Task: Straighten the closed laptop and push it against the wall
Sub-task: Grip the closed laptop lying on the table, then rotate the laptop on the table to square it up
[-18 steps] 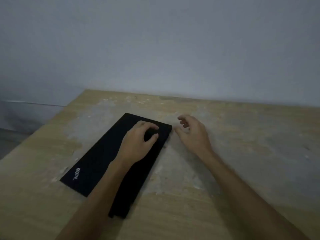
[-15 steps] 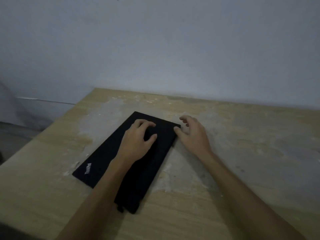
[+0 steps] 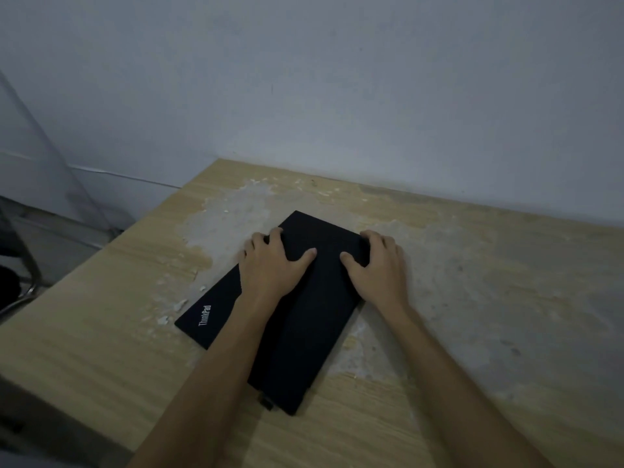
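Observation:
A closed black laptop [image 3: 304,319] lies flat on the worn wooden table [image 3: 472,298], turned at an angle to the grey wall [image 3: 337,96], with a gap between its far edge and the wall. My left hand [image 3: 273,265] grips its left long edge near the far corner, thumb on the lid. My right hand [image 3: 378,268] grips the right long edge, thumb on the lid too. My forearms hide part of the lid.
The table's left edge drops to the floor, where a metal chair leg [image 3: 32,271] stands at the far left. A small dark piece [image 3: 266,401] sticks out beside the laptop's near corner. Peeled patches mark the tabletop around the laptop.
My right hand has moved left from the bare table onto the laptop's right edge. My left hand has shifted from the lid's middle to the left edge. The view has swung left.

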The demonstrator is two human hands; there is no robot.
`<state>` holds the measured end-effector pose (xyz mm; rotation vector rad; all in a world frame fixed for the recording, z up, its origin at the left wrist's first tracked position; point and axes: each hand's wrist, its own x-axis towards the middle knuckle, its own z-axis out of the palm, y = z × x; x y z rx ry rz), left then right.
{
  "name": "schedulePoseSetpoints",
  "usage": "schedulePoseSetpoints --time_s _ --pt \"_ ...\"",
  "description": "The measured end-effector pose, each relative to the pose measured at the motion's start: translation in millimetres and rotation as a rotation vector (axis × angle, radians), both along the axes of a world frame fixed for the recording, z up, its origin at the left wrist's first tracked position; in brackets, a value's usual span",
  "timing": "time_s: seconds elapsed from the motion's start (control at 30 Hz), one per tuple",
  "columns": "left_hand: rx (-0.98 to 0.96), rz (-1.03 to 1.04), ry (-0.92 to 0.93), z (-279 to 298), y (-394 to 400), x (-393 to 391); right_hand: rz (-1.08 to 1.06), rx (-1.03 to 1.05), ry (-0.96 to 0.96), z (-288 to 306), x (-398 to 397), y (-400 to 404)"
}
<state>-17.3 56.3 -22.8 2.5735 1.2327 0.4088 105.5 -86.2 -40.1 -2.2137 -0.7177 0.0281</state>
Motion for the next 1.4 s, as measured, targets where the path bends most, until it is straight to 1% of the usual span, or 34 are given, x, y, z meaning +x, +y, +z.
schedulePoseSetpoints --time_s 0.13,0.27,0.33,0.47,0.57,0.67,0.73,0.8,0.87,0.93,1.03,1.13,1.2,1.3,1.4 --pt "-0.069 0.094 -0.019 4 11 9 0.004 0.039 0.042 1 -7 5" --pt "-0.108 0.121 -0.039 2 20 13 0.007 0.051 0.066 3 -9 8" --pt "-0.127 0.131 -0.054 1 25 13 0.014 0.092 0.087 4 -10 8" --pt "-0.118 0.161 -0.109 4 34 13 0.021 0.225 0.061 9 -13 7" --pt "-0.117 0.183 -0.125 6 39 12 0.007 0.363 0.084 14 -19 8" --pt "-0.137 0.162 -0.086 7 41 14 -0.082 0.577 0.148 19 -25 10" --pt "-0.166 0.140 -0.073 9 41 15 -0.138 0.681 0.190 23 -24 8" --pt "-0.197 0.122 -0.077 13 41 16 -0.171 0.704 0.227 28 -16 6" --pt "-0.238 0.080 -0.098 18 39 18 -0.204 0.706 0.304 33 -4 2" --pt "-0.307 0.003 -0.136 25 36 23 -0.218 0.721 0.413 37 12 -4" --pt "-0.501 -0.132 -0.251 35 28 36 -0.228 0.733 0.541 43 37 -19" --pt "-0.782 -0.266 -0.371 41 20 51 -0.234 0.741 0.552 48 60 -35" --pt "-0.904 -0.283 -0.433 38 18 57 -0.220 0.729 0.561 52 67 -40" --pt "-0.945 -0.276 -0.480 33 2 79 -0.233 0.724 0.540 55 86 -57" --pt "-0.990 -0.242 -0.557 32 -9 95 -0.193 0.698 0.533 56 96 -69"
